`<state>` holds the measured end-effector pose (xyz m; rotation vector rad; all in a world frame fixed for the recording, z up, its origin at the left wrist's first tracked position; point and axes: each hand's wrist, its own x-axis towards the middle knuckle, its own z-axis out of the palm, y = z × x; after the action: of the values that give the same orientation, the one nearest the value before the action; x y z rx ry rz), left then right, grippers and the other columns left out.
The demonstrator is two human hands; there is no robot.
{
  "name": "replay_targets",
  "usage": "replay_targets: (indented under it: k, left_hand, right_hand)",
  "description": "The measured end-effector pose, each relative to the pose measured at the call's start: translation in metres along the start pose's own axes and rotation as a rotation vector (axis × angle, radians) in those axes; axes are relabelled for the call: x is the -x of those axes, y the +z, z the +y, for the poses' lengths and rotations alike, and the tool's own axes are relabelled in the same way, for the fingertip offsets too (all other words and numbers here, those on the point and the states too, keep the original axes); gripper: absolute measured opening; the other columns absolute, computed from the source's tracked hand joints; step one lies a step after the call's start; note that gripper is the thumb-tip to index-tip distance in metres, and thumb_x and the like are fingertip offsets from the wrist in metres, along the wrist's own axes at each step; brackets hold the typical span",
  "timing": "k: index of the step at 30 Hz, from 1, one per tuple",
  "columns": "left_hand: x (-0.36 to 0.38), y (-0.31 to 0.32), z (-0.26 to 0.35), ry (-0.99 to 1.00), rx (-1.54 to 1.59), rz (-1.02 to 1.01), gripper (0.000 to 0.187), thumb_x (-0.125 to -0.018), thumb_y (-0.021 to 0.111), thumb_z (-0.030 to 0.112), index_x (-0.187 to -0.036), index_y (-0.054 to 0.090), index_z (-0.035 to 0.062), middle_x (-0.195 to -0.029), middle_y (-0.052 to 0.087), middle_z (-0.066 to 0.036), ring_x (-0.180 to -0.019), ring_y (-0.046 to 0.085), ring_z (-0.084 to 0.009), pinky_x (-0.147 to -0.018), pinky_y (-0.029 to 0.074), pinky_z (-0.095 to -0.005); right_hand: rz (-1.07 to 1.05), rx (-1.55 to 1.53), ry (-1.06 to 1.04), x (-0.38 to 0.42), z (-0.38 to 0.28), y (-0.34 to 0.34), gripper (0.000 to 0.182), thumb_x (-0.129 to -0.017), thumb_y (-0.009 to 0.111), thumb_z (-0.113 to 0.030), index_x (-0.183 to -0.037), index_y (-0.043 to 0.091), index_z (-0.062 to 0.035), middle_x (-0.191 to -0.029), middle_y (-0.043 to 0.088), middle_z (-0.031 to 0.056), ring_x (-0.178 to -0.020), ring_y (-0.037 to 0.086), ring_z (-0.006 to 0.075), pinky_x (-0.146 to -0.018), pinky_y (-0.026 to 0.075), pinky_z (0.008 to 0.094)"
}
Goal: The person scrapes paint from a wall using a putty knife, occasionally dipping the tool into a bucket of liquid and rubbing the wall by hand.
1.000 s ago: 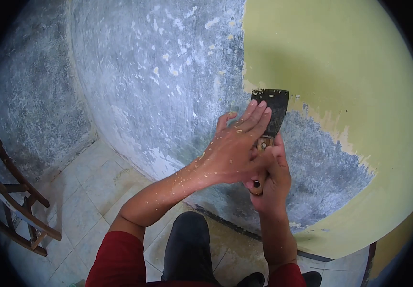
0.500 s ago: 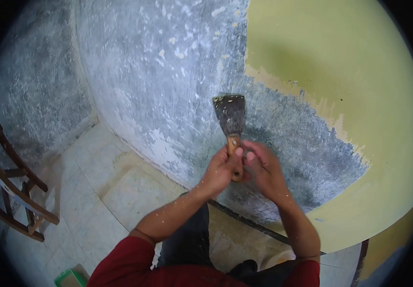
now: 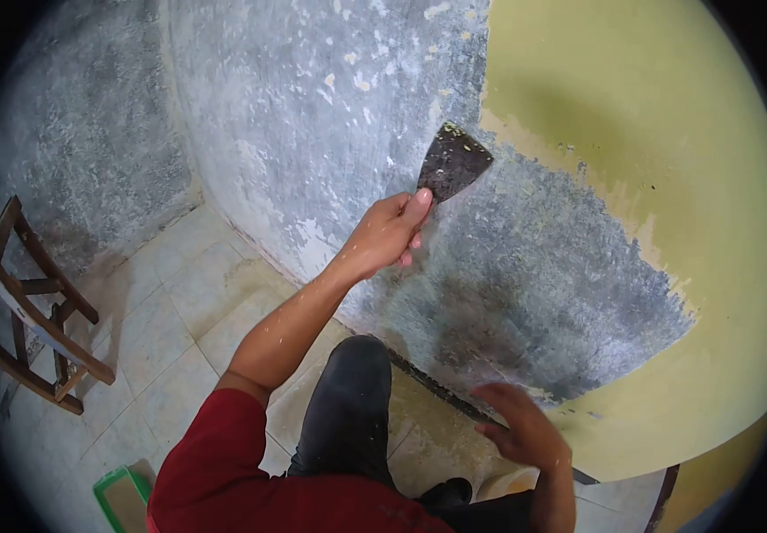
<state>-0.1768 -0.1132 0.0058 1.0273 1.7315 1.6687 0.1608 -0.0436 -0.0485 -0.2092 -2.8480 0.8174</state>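
In my left hand [image 3: 388, 233] is a scraper [image 3: 456, 162], its handle wrapped by my fingers and mostly hidden. The wide dark blade points up and right, with pale flakes along its edge, and overlaps the bare grey wall [image 3: 312, 133] close to the ragged border of the yellow paint [image 3: 614, 80]. Lower right, my right hand [image 3: 525, 431] is empty with thumb and fingers apart, slightly blurred, near the foot of the wall. Flecks of paint dot my left forearm.
At the left stands a wooden chair [image 3: 41, 311] on the pale tiled floor [image 3: 161, 346]. A green-rimmed container [image 3: 121, 497] sits at bottom left. My bent knee [image 3: 357, 364] is close to the wall. A round pale container [image 3: 509, 484] is partly hidden behind my right arm.
My right hand has left the scraper and dropped down and right. My left hand has raised the scraper and tilted its blade to the right.
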Motion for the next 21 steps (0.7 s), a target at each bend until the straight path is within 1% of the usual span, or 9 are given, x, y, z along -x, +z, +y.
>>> replay_targets:
  k: [4, 8, 10, 11, 13, 14, 16, 18, 21]
  left_hand:
    - [-0.022, -0.013, 0.004, 0.178, -0.292, 0.152, 0.063, -0.096, 0.051, 0.061, -0.081, 0.061, 0.0004, -0.061, 0.057, -0.004, -0.050, 0.056, -0.0131, -0.049, 0.045, -0.0296]
    - [-0.019, -0.012, 0.017, 0.121, -0.336, 0.128, 0.059, -0.097, 0.050, 0.058, -0.088, 0.060, 0.0002, -0.060, 0.059, -0.009, -0.053, 0.060, -0.0185, -0.055, 0.048, -0.0331]
    - [-0.023, -0.006, 0.012, 0.247, -0.522, 0.227, 0.051, -0.101, 0.049, 0.051, -0.118, 0.058, 0.0038, -0.069, 0.061, -0.011, -0.057, 0.060, -0.0212, -0.056, 0.049, -0.0340]
    - [-0.023, 0.001, 0.008, 0.247, -0.525, 0.227, 0.051, -0.101, 0.049, 0.051, -0.118, 0.058, 0.0038, -0.069, 0.061, -0.011, -0.057, 0.060, -0.0212, -0.056, 0.049, -0.0340]
    - [-0.021, 0.015, 0.003, 0.765, -0.741, 0.455, 0.059, -0.103, 0.045, 0.045, -0.151, 0.034, 0.0120, -0.074, 0.064, -0.018, -0.067, 0.063, -0.0369, -0.065, 0.051, -0.0436]
    - [-0.023, 0.014, 0.005, 0.769, -0.748, 0.452, 0.059, -0.103, 0.045, 0.045, -0.151, 0.034, 0.0120, -0.074, 0.064, -0.018, -0.067, 0.063, -0.0369, -0.065, 0.051, -0.0436]
    - [-0.023, 0.012, 0.008, 0.516, -0.949, 0.211, 0.066, -0.104, 0.042, 0.042, -0.158, 0.012, 0.0180, -0.079, 0.065, -0.022, -0.078, 0.061, -0.0474, -0.072, 0.049, -0.0517]
    - [-0.014, 0.019, 0.018, 0.521, -0.969, 0.187, 0.066, -0.104, 0.044, 0.041, -0.158, 0.014, 0.0186, -0.079, 0.065, -0.023, -0.076, 0.061, -0.0467, -0.071, 0.049, -0.0517]
    - [-0.013, 0.021, 0.022, 0.530, -1.039, 0.208, 0.068, -0.102, 0.049, 0.037, -0.158, 0.015, 0.0195, -0.076, 0.065, -0.023, -0.071, 0.062, -0.0462, -0.067, 0.049, -0.0520]
  right_hand:
    - [0.022, -0.101, 0.192, 0.057, 0.014, 0.015, 0.057, -0.082, 0.071, -0.006, -0.136, 0.053, -0.0076, -0.129, 0.055, 0.0191, -0.119, 0.053, 0.0392, -0.099, 0.045, 0.0453]
    - [0.129, -0.270, 0.381, 0.085, 0.035, 0.011, 0.051, -0.080, 0.076, -0.006, -0.128, 0.058, -0.0029, -0.120, 0.063, 0.0173, -0.106, 0.064, 0.0340, -0.089, 0.052, 0.0381]
    - [0.145, -0.099, 0.392, 0.083, 0.040, 0.006, 0.054, -0.078, 0.076, -0.004, -0.128, 0.058, -0.0025, -0.117, 0.064, 0.0176, -0.102, 0.066, 0.0322, -0.085, 0.053, 0.0366]
    - [0.146, -0.102, 0.390, 0.079, 0.039, 0.005, 0.054, -0.078, 0.076, -0.004, -0.128, 0.058, -0.0025, -0.117, 0.064, 0.0176, -0.102, 0.066, 0.0322, -0.085, 0.053, 0.0366]
    - [0.138, -0.127, 0.344, 0.060, 0.032, 0.001, 0.059, -0.077, 0.074, 0.000, -0.132, 0.055, -0.0045, -0.122, 0.061, 0.0184, -0.110, 0.062, 0.0344, -0.091, 0.051, 0.0385]
    - [0.143, -0.132, 0.341, 0.048, 0.030, -0.001, 0.059, -0.077, 0.074, 0.000, -0.132, 0.055, -0.0045, -0.122, 0.061, 0.0184, -0.110, 0.062, 0.0344, -0.091, 0.051, 0.0385]
    - [0.397, 0.261, 0.045, 0.016, 0.025, -0.005, 0.057, -0.080, 0.066, 0.000, -0.135, 0.054, -0.0067, -0.130, 0.055, 0.0199, -0.120, 0.053, 0.0405, -0.101, 0.044, 0.0466]
    - [0.528, 0.435, -0.129, -0.027, 0.016, -0.026, 0.060, -0.075, 0.061, 0.007, -0.134, 0.054, -0.0039, -0.133, 0.054, 0.0205, -0.125, 0.050, 0.0412, -0.102, 0.042, 0.0482]
    - [0.606, 0.746, -0.425, -0.108, -0.006, -0.081, 0.057, -0.076, 0.057, 0.002, -0.133, 0.054, -0.0007, -0.141, 0.050, 0.0191, -0.133, 0.046, 0.0368, -0.109, 0.037, 0.0474]
